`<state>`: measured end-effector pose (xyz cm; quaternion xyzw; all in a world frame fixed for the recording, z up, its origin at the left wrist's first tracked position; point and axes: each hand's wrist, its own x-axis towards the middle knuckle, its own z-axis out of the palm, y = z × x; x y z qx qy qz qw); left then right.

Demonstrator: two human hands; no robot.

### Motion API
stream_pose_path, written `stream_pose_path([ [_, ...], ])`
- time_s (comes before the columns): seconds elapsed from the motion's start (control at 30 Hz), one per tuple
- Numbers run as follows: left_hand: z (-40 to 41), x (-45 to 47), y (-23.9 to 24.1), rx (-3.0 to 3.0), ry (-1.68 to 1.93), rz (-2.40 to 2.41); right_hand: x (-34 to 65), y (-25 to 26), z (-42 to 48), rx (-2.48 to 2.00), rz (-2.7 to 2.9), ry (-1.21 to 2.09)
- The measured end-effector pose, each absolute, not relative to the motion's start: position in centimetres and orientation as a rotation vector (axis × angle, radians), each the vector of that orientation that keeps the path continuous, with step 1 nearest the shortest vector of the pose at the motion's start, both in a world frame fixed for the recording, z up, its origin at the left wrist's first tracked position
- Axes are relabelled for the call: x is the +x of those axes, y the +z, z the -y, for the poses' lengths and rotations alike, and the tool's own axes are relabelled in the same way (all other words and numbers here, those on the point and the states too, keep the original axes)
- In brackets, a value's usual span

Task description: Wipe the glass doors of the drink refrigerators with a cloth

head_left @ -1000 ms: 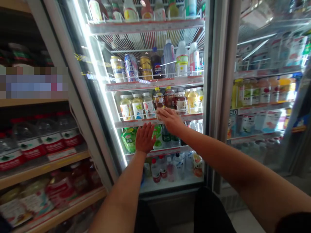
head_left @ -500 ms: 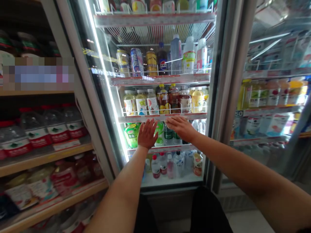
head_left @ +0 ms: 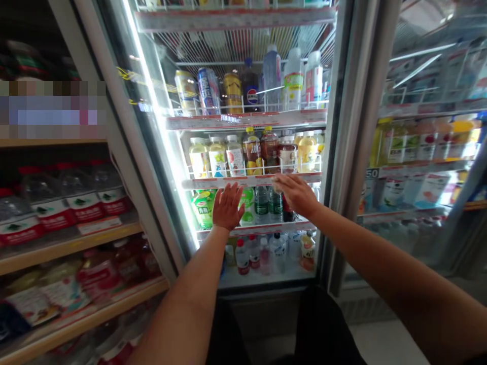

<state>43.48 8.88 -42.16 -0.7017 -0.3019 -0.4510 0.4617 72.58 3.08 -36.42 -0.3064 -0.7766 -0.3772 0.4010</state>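
Note:
Both my arms reach forward toward a lit drinks fridge with a glass front. My left hand, fingers stretched and apart, is before the second shelf from the bottom, beside a green drink pack. Nothing is in it. My right hand is a little higher and to the right, flat with fingers extended to the left, in front of a shelf edge. It holds nothing either. Green-labelled bottles stand between the hands. Whether either hand touches the glass I cannot tell.
Above the hands are bottled teas and juices and cans. Small bottles stand at the bottom. A metal door frame borders another fridge at right. Wooden shelves with red-capped bottles are at left.
My right hand has moved right, away from the left hand, widening the gap between them. The left hand stays nearly in place. The view has shifted slightly.

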Motion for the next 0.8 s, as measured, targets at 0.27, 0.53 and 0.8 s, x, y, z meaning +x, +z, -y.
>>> stream_pose_path([
  [0.27, -8.7, 43.7, -42.0, -1.666, -1.083, 0.729, 75.6, -41.0, -2.5, -0.697, 2.133, -0.952],
  [0.53, -9.2, 43.4, -42.5, -1.793, -1.110, 0.820, 74.4, -41.7, -2.3, -0.859, 2.011, -0.859],
  [0.8, -9.1, 43.5, -42.4, -1.774, -1.122, 0.788, 71.1, -43.9, -2.1, -0.787, 2.271, -0.884],
])
